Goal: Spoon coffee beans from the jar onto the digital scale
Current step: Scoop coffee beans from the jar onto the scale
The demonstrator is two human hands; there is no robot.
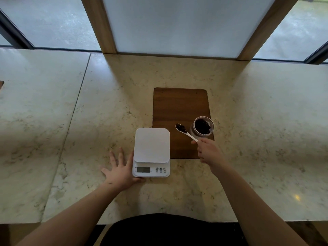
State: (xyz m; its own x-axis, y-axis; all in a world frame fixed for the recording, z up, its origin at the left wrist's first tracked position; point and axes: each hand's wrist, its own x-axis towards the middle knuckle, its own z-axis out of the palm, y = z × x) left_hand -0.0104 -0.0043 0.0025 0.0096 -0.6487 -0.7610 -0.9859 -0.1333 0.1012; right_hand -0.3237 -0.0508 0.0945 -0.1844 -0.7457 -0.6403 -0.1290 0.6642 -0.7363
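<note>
A white digital scale [151, 151] sits on the marble counter in front of me, its platform bare. To its right, an open clear jar [202, 127] of dark coffee beans stands on a brown wooden board [179, 103]. My right hand [208, 151] pinches the handle of a white spoon [185, 132]. The spoon's bowl is heaped with beans and hovers over the board, between the jar and the scale. My left hand [119, 170] lies flat on the counter with its fingers spread, its thumb side against the scale's left edge.
The beige marble counter [88, 112] stretches wide to both sides, with a seam on the left. A frosted panel in a wooden frame [104, 27] rises at the back edge. The counter's front edge runs just before my body.
</note>
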